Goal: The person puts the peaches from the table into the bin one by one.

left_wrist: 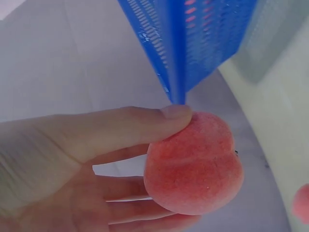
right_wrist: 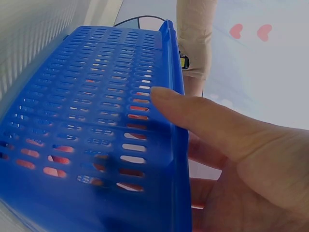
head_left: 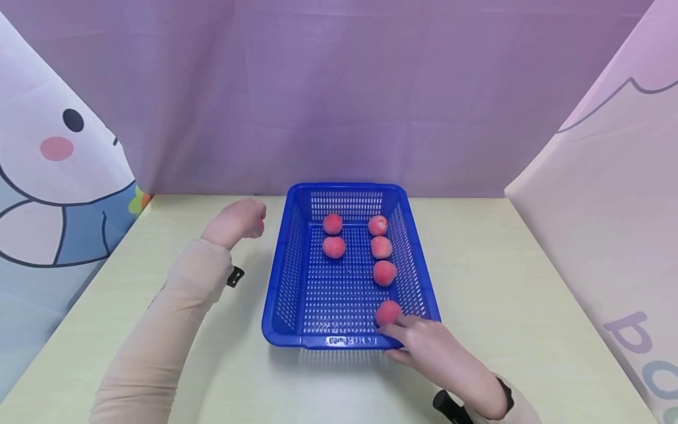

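A peach is held in my left hand, thumb on one side and fingers behind it. This hand is above the table, left of the blue plastic basket. My right hand grips the basket's near right corner. In the right wrist view its thumb lies on the outer wall, with the fingers across the rim. The fingertips are against the nearest peach inside; whether they hold it I cannot tell. Several peaches form a row along the right wall, and two, one peach behind another peach, lie at the left.
The basket stands on a pale table, close to a purple cloth backdrop. Printed cloth panels hang at both sides. In the left wrist view a round pink thing is cut off by the right edge.
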Demonstrator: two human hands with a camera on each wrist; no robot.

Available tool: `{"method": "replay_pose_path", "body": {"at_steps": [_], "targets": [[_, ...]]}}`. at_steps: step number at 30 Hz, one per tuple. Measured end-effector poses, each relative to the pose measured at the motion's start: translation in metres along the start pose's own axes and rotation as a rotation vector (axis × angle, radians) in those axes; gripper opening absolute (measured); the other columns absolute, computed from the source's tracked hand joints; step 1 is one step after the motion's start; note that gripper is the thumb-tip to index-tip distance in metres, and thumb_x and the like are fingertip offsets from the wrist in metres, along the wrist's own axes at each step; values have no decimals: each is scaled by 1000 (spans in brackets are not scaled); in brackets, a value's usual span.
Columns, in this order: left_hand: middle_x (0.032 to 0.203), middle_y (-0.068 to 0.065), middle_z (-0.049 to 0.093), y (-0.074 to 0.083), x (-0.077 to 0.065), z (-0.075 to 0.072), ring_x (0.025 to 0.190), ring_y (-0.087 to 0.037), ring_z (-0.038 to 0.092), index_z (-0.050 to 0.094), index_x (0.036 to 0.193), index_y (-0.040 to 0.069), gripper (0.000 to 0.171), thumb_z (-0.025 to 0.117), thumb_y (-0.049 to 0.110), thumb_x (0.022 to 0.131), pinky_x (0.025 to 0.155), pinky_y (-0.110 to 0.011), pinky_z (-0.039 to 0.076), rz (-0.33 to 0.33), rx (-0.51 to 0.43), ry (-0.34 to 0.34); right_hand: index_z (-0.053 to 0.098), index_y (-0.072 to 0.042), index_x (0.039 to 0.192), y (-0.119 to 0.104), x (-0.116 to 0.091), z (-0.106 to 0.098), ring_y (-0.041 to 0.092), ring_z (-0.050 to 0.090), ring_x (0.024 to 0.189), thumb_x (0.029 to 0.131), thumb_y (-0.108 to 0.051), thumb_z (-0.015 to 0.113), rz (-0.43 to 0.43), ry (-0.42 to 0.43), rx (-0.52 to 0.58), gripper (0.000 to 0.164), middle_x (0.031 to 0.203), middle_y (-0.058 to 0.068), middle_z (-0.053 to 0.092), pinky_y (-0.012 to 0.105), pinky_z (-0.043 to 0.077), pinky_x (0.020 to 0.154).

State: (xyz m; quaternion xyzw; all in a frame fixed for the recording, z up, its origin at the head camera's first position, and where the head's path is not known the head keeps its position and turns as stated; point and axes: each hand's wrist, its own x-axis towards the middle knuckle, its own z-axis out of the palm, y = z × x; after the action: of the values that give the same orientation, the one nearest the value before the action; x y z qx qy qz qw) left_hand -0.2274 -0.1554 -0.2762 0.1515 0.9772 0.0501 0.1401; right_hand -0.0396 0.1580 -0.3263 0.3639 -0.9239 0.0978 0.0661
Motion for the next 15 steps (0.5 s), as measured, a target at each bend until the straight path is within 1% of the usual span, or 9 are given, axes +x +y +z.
{"method": "replay_pose_path", "body": {"at_steps": [2, 6, 9, 11, 13, 15], "targets": [[83, -12, 54, 3, -3, -2, 69, -23, 45, 58, 88, -4, 27, 41, -8, 68, 60, -31, 36, 6, -6, 9, 64, -12, 93, 0, 0, 0, 12, 56, 67, 72, -26, 70, 0, -1, 2, 26, 81, -1, 59, 24, 48, 58], [82, -12, 56, 11, -8, -7, 66, -21, 44, 58, 84, -4, 22, 43, -8, 69, 57, -30, 36, 39, 2, 50, 64, -12, 93, 0, 0, -1, 12, 56, 67, 72, -26, 70, 4, -3, 3, 26, 81, -2, 59, 24, 48, 58], [87, -14, 59, 17, -13, -11, 65, -21, 45, 59, 85, -4, 20, 45, -7, 70, 57, -30, 37, 61, 24, 76, 64, -12, 94, 0, 0, -1, 12, 56, 67, 72, -26, 69, 11, -10, 9, 26, 81, -2, 59, 24, 48, 58], [91, -15, 60, 22, -16, -13, 67, -22, 47, 59, 89, -4, 23, 47, -7, 71, 58, -30, 38, 68, 27, 90, 64, -12, 94, 0, 1, -1, 12, 56, 67, 73, -26, 69, 14, -14, 12, 26, 81, -2, 59, 24, 48, 59], [88, -14, 60, 26, -18, -15, 66, -22, 47, 59, 90, -4, 20, 48, -6, 72, 57, -29, 38, 77, 30, 102, 64, -12, 94, 0, 1, -1, 12, 56, 67, 72, -26, 69, 12, -12, 12, 26, 81, -2, 59, 25, 48, 59], [79, -11, 57, 31, -19, -16, 63, -21, 46, 58, 85, -2, 15, 49, -5, 73, 54, -28, 36, 85, 24, 113, 64, -12, 94, 0, 1, -1, 12, 56, 67, 72, -26, 70, 9, -8, 10, 26, 81, -2, 59, 25, 48, 58]]}}
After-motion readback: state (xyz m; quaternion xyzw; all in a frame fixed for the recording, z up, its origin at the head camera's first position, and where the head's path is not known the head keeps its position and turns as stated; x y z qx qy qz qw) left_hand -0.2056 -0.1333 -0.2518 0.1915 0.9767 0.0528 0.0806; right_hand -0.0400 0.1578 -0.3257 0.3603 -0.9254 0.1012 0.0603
